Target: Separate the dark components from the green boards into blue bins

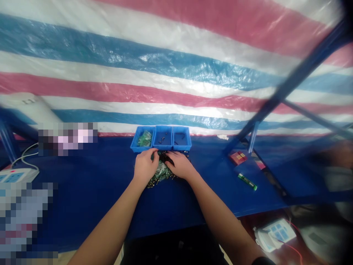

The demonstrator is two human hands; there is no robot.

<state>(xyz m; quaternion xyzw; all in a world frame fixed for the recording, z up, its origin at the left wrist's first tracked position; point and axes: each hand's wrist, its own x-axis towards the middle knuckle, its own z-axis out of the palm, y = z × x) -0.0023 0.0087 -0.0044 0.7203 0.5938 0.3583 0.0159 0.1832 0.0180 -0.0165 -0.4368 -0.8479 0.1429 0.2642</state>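
A pile of small dark screws [154, 181] mixed with clear-and-green pieces [162, 170] lies on the blue table in front of me. At the pile's left side is my left hand [145, 164], its thumb and index fingertips close together; whatever they pinch is too small to make out. My right hand [180, 163] rests over the pile's right side, fingers stretched onto the dark screws and thumb apart. Just beyond both hands stand three joined blue bins: the left bin [135, 144] contains green-and-clear pieces, while the middle bin [162, 147] and right bin [182, 147] contain a few dark screws.
On the right of the blue table [91, 198] lie a green tube [247, 182] and a red box [238, 158]. A white power strip [20, 176] sits at the left, another power strip [277, 234] lower right. Striped sheeting [165, 81] hangs behind; a blue frame bar [278, 97] slants at right.
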